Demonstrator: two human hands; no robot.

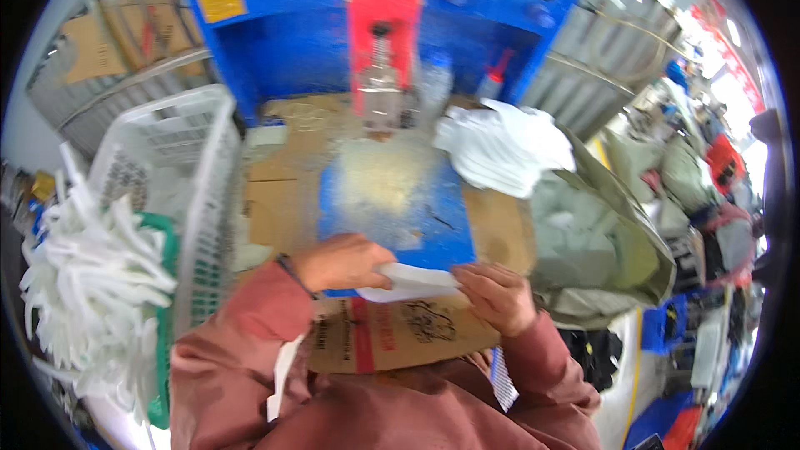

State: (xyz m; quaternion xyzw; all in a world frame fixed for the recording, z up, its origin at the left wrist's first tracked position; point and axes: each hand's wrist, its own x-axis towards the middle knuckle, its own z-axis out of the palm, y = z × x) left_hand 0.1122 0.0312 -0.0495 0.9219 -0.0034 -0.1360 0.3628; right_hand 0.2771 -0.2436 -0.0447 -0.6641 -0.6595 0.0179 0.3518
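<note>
A thin white curved piece of sheet material [412, 283] stretches between my two hands, over the near edge of the blue work plate [346, 208]. My left hand [346, 262] pinches its left end, fingers closed. At the other end, my right hand [497, 296] grips the piece between thumb and fingers. Beyond the plate stands a blue machine [292, 58] with a red upright [385, 0] and a metal pressing head [381, 96]. To the right of the head lies a pile of similar white pieces [504, 146].
On the left stands a white plastic crate [212, 200], beside a green basket [160, 350] heaped with white strips [92, 283]. A large olive-green sack [600, 242] gapes open on the right. A clear bottle [435, 87] stands near the machine. Cardboard [400, 333] hangs below the plate.
</note>
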